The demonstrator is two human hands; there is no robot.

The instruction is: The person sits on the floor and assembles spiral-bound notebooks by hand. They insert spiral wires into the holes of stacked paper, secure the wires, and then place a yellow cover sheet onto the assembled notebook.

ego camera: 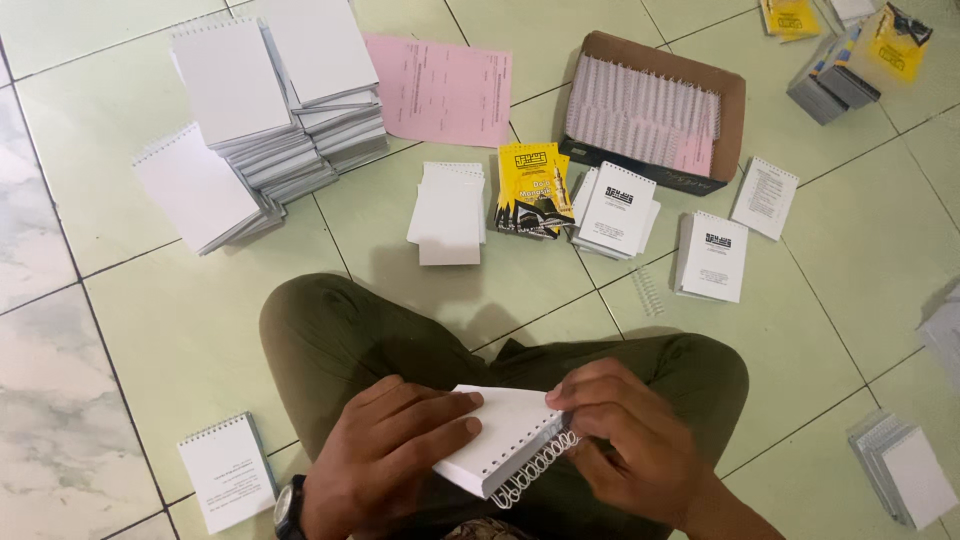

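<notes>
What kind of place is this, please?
Probably a home or small workshop floor used for binding notepads by hand: pale floor tiles, stacks of spiral notepads, and a cardboard box of wire binding coils.

Small pad point(500, 430) under the left hand point(385, 455): matt white paper, smooth, punched along one edge. Binding coil point(535, 470) by the fingers of the right hand point(625, 445): thin bright wire, slightly shiny. Floor point(180, 330) beyond the hands: pale glazed tile, glossy, with soft reflections. Box point(735, 100) far ahead of the right hand: brown cardboard, matt. Sheet point(440, 90) ahead of the left hand: pink matt paper. Trousers point(330, 340) under both hands: olive woven cloth, matt.
</notes>
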